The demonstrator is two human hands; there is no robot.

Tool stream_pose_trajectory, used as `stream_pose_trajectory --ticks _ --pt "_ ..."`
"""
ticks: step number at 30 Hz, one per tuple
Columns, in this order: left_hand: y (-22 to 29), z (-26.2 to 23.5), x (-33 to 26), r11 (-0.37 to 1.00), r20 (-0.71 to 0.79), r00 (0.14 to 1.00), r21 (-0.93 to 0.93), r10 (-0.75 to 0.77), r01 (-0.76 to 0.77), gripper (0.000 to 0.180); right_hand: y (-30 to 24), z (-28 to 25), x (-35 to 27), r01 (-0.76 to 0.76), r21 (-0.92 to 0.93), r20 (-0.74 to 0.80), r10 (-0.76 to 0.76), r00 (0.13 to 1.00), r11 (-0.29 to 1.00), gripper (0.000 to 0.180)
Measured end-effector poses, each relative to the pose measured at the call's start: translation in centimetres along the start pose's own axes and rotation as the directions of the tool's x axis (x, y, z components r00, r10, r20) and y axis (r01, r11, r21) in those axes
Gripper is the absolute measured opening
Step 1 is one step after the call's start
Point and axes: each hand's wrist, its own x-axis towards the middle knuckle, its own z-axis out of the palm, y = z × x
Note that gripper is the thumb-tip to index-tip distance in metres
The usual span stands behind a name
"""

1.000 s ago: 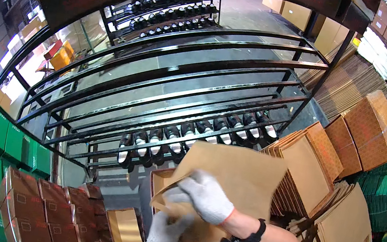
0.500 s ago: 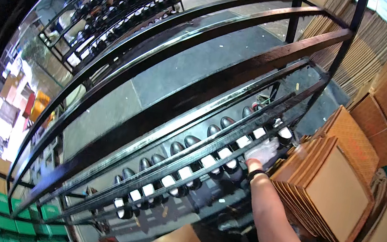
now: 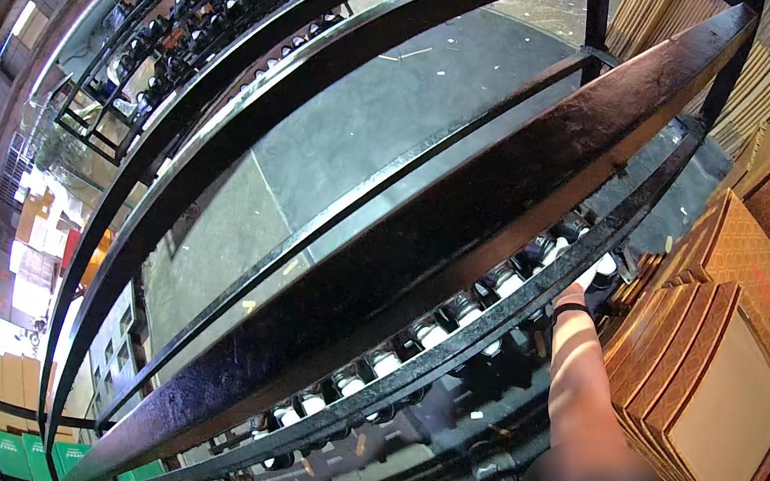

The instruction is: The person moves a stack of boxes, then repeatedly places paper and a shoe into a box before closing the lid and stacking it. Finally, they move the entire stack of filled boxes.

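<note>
Reaching under the black rack bar (image 3: 465,243), the right hand (image 3: 587,275) is nearing stiff, light-looking shoes (image 3: 499,284), best gripped at the heel; finger state unclear.

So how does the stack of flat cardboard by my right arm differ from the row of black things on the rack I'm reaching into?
The flat cardboard stack is brown, broad sheets leaning on edge beside the rack; the black items with white tops are small, rounded, and set singly in a line behind a black rail. The cardboard stands apart from the right hand; the hand reaches among the black items. Both sit at the rack's right end.
</note>
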Motion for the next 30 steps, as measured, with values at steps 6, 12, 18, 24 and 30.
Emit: stream_pose_trajectory --ticks 6,12,18,24,30 --pt "0.3 0.2 -0.1 0.994 0.054 0.998 -0.109 0.024 -0.018 0.057 2.4 -0.9 1.4 -0.178 0.155 0.158 0.153 0.975 0.972 0.061" --pt "-0.1 1.0 -1.3 0.997 -0.065 0.998 0.076 -0.008 0.013 0.048 -0.3 -4.7 -0.9 -0.354 0.262 0.330 0.262 0.907 0.898 0.061" --pt "1.3 0.7 -2.0 0.991 0.043 0.990 0.005 0.136 -0.136 0.036 -0.5 -8.3 -2.9 -0.536 0.345 0.492 0.338 0.802 0.770 0.061" --pt "-1.7 1.1 -1.4 0.927 -0.082 0.928 -0.071 0.364 -0.369 0.033 -2.2 -9.0 -9.2 -0.670 0.329 0.475 0.497 0.726 0.666 0.052" --pt "-3.2 -0.1 -0.4 0.943 0.170 0.929 -0.101 0.329 -0.316 0.035 3.5 -1.1 -22.8 0.115 0.374 0.154 -0.184 0.971 0.920 0.047"
